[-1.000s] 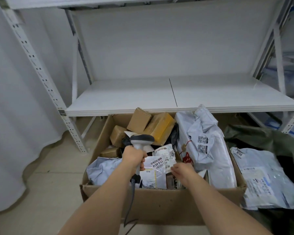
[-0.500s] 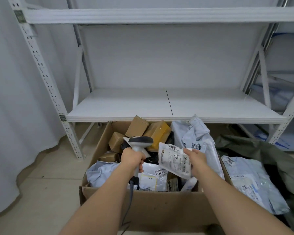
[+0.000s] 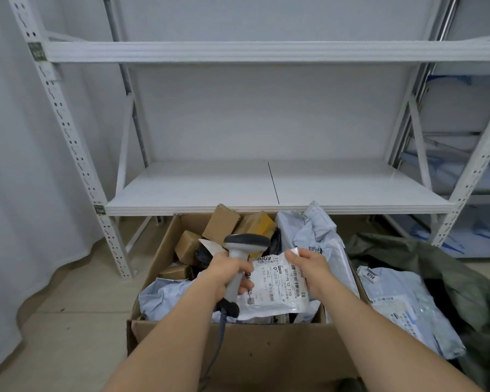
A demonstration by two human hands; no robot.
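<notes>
Parcel (image 3: 277,284) shifted left, close beside scanner (image 3: 245,241), above carton (image 3: 238,352) crowded with brown boxes (image 3: 221,224). Left hand (image 3: 227,274) gripped scanner's upright handle; right hand (image 3: 313,267) pinched parcel's top corner.

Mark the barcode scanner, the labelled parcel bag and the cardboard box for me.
barcode scanner (image 3: 238,252): head view, on the grey neck just below its dark head.
labelled parcel bag (image 3: 277,288): head view, on the middle of its printed label.
cardboard box (image 3: 280,349): head view, on the bare front wall.
</notes>
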